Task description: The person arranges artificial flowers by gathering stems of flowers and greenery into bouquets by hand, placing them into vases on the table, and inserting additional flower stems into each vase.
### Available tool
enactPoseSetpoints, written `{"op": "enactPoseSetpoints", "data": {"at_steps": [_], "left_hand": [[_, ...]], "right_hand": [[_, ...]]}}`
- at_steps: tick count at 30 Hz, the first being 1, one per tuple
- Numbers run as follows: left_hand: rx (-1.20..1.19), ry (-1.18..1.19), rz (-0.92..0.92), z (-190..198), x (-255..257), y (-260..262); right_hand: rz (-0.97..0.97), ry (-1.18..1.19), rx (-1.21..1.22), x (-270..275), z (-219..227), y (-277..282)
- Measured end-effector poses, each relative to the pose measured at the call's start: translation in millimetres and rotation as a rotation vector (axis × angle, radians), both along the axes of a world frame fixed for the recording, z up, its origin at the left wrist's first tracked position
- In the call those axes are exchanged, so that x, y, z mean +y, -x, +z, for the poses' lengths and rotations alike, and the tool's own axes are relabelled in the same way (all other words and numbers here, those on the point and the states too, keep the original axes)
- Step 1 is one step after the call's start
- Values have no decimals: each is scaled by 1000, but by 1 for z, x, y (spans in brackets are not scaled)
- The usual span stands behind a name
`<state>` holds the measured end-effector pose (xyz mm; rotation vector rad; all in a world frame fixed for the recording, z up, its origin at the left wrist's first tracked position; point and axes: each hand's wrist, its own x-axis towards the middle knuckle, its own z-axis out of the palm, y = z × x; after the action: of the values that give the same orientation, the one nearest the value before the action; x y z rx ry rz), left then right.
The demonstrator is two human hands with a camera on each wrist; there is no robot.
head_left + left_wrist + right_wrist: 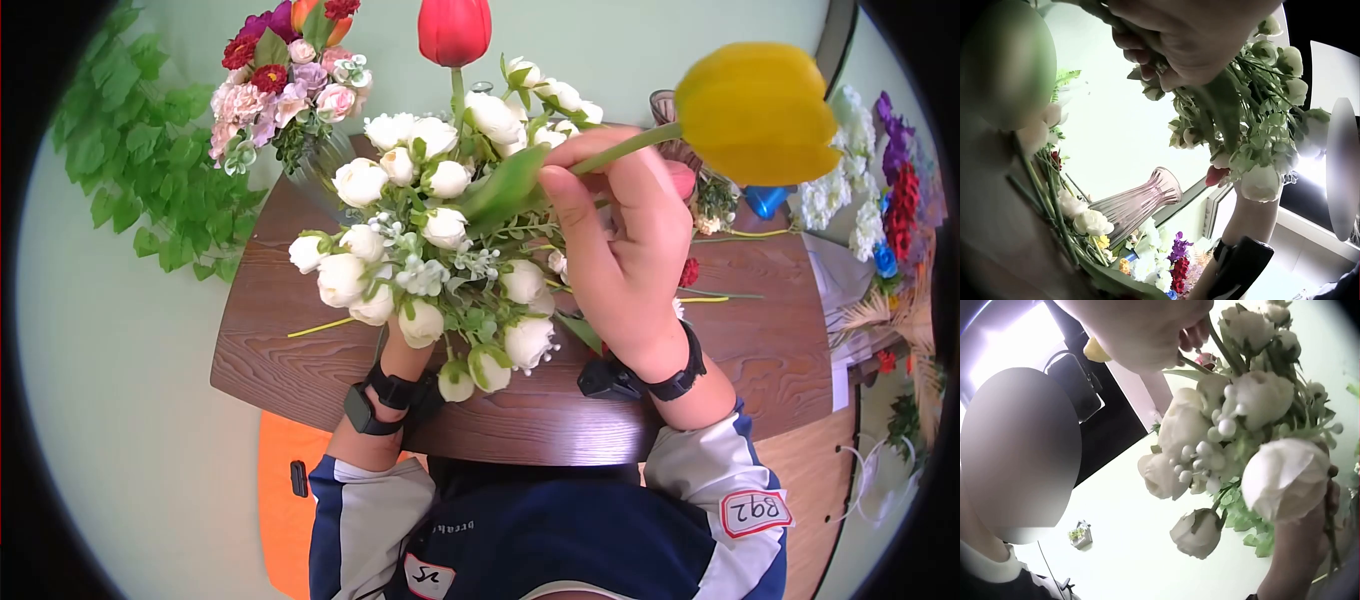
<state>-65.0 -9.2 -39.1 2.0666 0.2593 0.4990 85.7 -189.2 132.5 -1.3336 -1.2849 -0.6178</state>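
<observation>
My left hand grips the gathered stems of a bouquet of white artificial flowers; in the head view the blooms hide most of that hand. From the bouquet's far side a red tulip rises on a green stem. Beside the bouquet's right edge, my right hand pinches the stem of a yellow tulip between thumb and fingers. Its bloom points right, and its green leaf overlaps the white flowers.
A dark wooden table lies below, with loose stems on its right side. A vase of mixed flowers stands at the back left. A pinkish ribbed glass vase is at the back right. More flowers fill the far right.
</observation>
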Motion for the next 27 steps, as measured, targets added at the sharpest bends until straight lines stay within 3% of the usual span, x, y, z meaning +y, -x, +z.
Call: {"op": "enactPoseSetpoints", "data": {"at_steps": [1, 5, 7, 11, 15, 20, 25, 27], "left_hand": [[14, -36, 19, 1, -1, 0], [59, -143, 73, 5, -4, -1], [56, -139, 74, -4, -10, 25], [52, -129, 69, -10, -12, 36], [47, -114, 70, -20, -12, 54], [37, -94, 76, -20, -10, 50], [25, -67, 93, -21, -9, 24], [23, -61, 99, -23, -12, 25]], "right_hand": [[64, 4, 179, 1, -3, 5], [86, -2, 232, -4, 2, 7], [224, 128, 239, -14, 11, 6], [430, 32, 483, -17, 13, 13], [429, 7, 488, -19, 15, 17], [615, -108, 527, -19, 15, -4], [566, -72, 473, -25, 22, -2], [414, 139, 348, -26, 25, 0]]}}
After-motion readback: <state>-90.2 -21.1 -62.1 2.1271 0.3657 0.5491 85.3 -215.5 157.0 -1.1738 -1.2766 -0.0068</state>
